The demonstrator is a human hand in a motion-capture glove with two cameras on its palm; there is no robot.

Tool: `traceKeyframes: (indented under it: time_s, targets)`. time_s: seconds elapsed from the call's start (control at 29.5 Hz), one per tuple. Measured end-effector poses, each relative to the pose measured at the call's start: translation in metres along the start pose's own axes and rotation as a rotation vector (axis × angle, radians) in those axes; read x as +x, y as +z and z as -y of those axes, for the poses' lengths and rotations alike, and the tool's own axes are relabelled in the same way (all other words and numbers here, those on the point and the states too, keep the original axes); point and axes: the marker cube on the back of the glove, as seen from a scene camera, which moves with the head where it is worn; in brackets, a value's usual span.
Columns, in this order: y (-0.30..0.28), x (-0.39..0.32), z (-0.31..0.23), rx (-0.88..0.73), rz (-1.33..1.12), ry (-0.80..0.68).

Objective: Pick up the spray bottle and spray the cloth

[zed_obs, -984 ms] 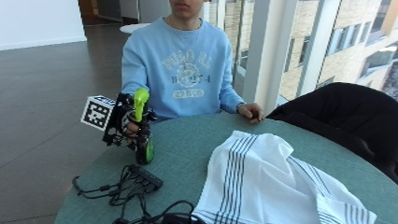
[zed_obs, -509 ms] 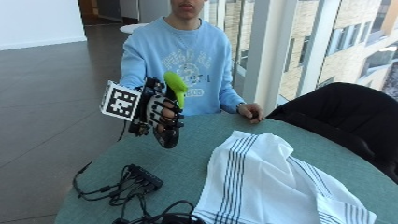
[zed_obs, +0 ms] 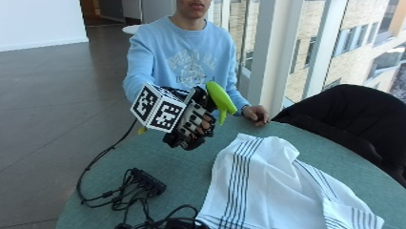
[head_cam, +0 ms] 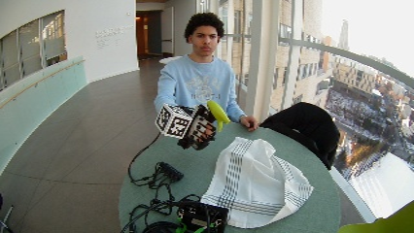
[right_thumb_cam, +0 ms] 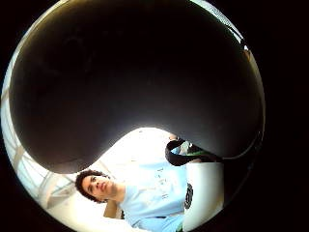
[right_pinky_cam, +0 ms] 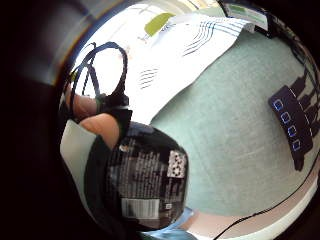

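fingers (zed_obs: 202, 125) curl round the spray bottle (zed_obs: 218, 98), lifted above the table; best aim its nozzle at the cloth (zed_obs: 273, 186) before squeezing.

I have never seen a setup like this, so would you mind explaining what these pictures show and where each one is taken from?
There is no robot here: a person sits at a round green table. Their gloved right hand grips a spray bottle with a green head, lifted above the table and tilted toward a white striped cloth lying on it. The bare hand rests on the table's far edge.

Two pictures come from cameras beside the table, one wider. The two round ones come from cameras on the gloved palm: one shows the bottle's dark labelled body close up above table and cloth; in the other the bottle fills most of the view.
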Motion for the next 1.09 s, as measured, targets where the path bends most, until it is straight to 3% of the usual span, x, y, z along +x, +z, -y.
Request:
traceKeyframes:
  time_s: [0.37, 1.09]
  targets:
    - [0.006, -0.004, 0.026, -0.072, -0.072, 0.102]
    - [0.013, -0.006, 0.036, -0.127, -0.12, 0.14]
